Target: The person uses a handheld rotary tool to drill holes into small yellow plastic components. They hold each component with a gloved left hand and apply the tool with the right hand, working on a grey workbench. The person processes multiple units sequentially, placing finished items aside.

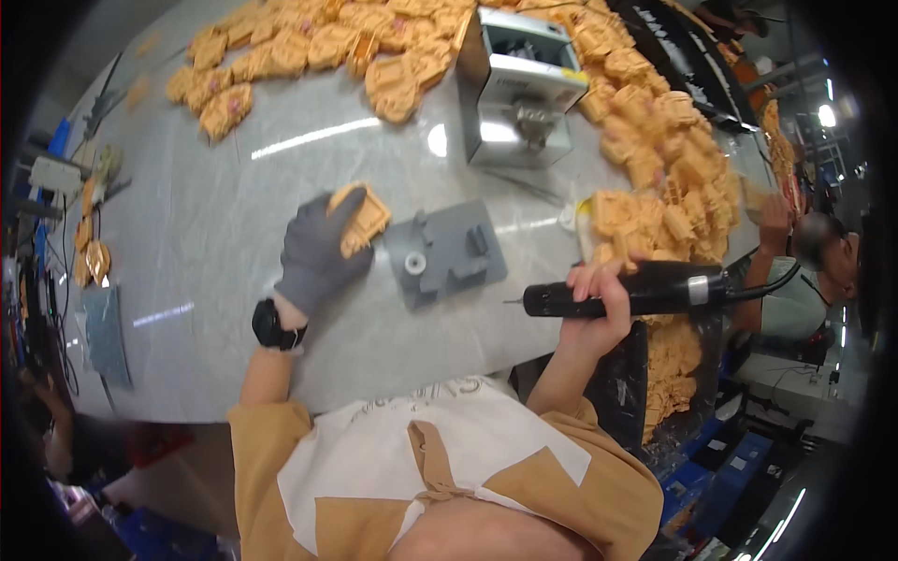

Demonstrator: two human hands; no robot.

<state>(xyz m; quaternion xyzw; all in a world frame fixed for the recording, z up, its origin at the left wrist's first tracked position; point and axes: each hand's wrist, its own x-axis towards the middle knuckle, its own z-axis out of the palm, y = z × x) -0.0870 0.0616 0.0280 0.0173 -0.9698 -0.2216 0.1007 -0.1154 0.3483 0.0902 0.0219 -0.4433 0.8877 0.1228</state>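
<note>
My left hand [323, 248], in a grey glove, is closed on an orange plastic part [368, 222] with a hollow, ribbed face, held just left of the fixture. That grey fixture [440, 271] lies on the table in front of me, with raised blocks and a round white-ringed post, and no part sits in it. In my bare right hand [601, 297] is a black electric screwdriver [659, 290], gripped level with its thin bit pointing left toward the fixture. A cable leaves its right end.
A grey box-shaped machine [526, 89] stands beyond the fixture. Orange parts [412, 79] are heaped along the far side, with another pile [669, 178] at right. A blue-grey packet [106, 335] lies at far left. Another person [809, 271] sits at right; a black-lined bin [672, 374] holds more parts.
</note>
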